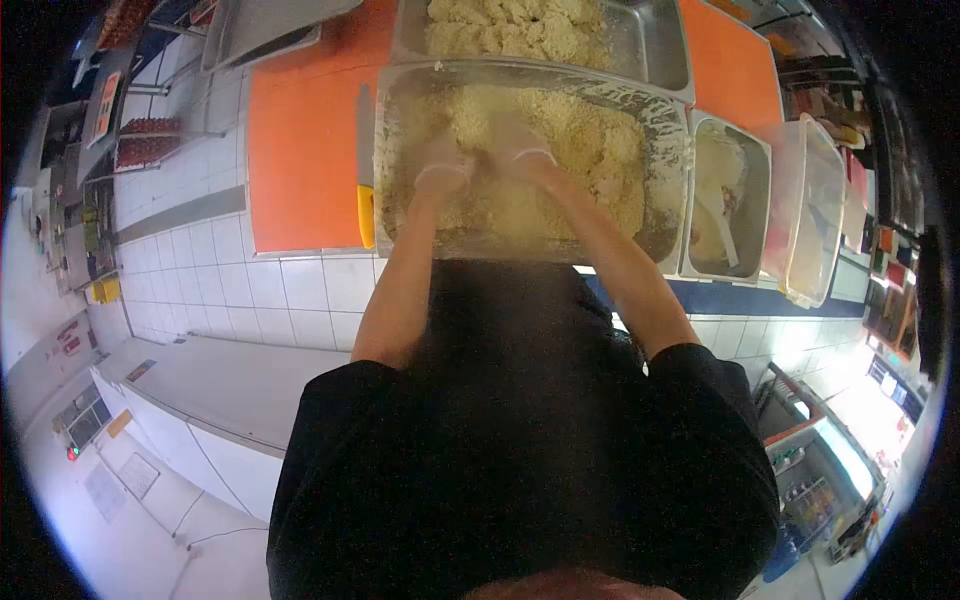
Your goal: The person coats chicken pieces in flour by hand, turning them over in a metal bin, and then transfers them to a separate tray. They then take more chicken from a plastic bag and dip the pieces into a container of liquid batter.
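My left hand (442,166) and my right hand (520,152) are close together inside a large metal pan (665,190). Both seem to wear thin, see-through gloves that end at the wrist. They touch a pale yellow, crumbly dough-like mix (600,150), heaped mostly toward the pan's far and right sides. Motion blur and a hazy smear over the view hide the fingers, so I cannot make out their shape or any grip. Bits of the mix stick to the pan's walls.
Behind stands another metal pan (650,45) with more crumbly mix (520,30). On the right, a smaller metal pan (752,200) holds pale powder and a white scoop-like tool (722,225), beside a clear plastic bin (812,215). A yellow object (366,217) lies on the orange tabletop (305,160).
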{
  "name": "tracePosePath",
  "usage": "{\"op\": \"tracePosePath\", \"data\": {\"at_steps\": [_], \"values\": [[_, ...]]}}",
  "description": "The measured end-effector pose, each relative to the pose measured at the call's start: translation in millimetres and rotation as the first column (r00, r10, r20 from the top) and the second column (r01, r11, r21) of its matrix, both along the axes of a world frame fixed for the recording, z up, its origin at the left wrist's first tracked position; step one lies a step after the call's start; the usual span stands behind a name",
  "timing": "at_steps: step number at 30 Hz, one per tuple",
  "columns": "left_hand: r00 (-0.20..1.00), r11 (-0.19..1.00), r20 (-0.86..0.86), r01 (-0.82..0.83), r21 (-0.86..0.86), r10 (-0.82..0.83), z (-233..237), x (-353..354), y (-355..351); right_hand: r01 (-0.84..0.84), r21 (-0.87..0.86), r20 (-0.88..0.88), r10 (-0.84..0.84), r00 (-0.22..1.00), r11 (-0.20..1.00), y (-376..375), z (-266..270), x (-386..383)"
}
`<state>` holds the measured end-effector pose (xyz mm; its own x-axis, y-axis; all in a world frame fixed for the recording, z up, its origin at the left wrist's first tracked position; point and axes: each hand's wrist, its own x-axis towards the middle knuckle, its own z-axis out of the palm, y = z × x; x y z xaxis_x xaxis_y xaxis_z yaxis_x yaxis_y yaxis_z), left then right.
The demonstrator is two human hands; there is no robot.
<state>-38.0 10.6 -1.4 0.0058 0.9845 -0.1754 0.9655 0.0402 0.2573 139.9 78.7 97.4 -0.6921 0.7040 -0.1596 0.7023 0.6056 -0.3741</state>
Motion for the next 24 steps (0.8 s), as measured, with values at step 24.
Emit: {"op": "tracePosePath", "data": {"at_steps": [24], "values": [[0.591,0.737,0.445,-0.584,-0.339,0.673,106,92,-13,0.320,-0.092,-0.472,-0.325,0.819,0.943,-32,-86,37]]}}
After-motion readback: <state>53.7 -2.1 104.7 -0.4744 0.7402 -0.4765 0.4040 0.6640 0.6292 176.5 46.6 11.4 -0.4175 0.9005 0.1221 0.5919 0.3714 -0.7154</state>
